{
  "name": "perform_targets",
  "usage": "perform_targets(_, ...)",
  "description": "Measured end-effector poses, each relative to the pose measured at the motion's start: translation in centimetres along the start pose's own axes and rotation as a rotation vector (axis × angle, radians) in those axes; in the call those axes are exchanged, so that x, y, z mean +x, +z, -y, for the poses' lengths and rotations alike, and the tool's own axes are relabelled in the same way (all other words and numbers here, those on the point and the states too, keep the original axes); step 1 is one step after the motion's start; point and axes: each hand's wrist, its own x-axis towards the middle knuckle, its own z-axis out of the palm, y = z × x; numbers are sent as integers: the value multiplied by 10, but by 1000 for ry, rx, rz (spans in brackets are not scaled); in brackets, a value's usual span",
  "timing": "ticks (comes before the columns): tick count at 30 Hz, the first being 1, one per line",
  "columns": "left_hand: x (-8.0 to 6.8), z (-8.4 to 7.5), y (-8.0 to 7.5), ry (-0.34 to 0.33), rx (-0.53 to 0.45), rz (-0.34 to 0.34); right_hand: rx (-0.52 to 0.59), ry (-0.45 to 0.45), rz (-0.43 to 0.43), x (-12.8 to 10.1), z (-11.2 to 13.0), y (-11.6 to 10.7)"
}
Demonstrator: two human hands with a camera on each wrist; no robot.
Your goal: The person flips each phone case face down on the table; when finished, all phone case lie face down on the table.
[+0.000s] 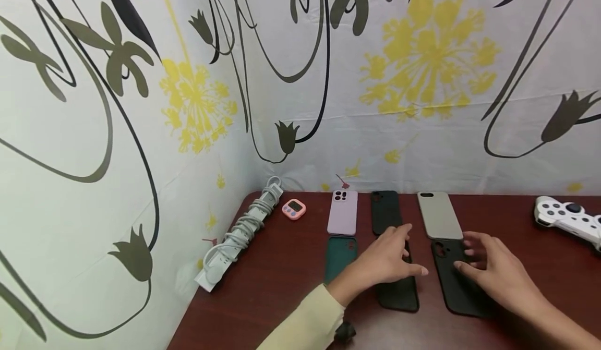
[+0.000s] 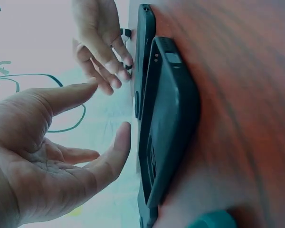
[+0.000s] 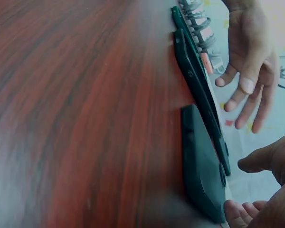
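Several phone cases lie in two rows on the dark wooden table (image 1: 281, 287). My left hand (image 1: 406, 251) hovers with straight fingers just above a black case (image 1: 398, 290) in the near row. In the left wrist view its palm (image 2: 109, 114) is spread and stands clear of that case (image 2: 171, 118). My right hand (image 1: 469, 256) hangs with relaxed fingers over the camera end of a second black case (image 1: 457, 285). The right wrist view shows its fingertips (image 3: 237, 209) at that case's (image 3: 202, 166) end. Neither hand grips anything.
In the far row lie a lilac case (image 1: 341, 212), a dark case (image 1: 386, 212) and a beige case (image 1: 439, 215). A teal case (image 1: 340, 258) lies at the near left. A power strip (image 1: 239, 232), a pink timer (image 1: 294, 208) and a white game controller (image 1: 570, 218) sit nearby. Patterned cloth walls stand behind and to the left.
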Motion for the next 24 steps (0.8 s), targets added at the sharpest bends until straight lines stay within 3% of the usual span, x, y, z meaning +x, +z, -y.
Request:
perform_targets(3, -7, 7, -5, 43, -20, -4, 45, -45, -38, -1, 8, 10)
perform_targets(8, -20, 22, -14, 62, -37, -31, 82, -54, -9, -6, 22, 21)
perform_targets(15, -37, 40, -21, -36, -96, -69, 85, -12, 93, -10, 38, 29)
perform_targets(24, -48, 47, -17, -139, -295, -2, 52, -32, 165, -11, 54, 42)
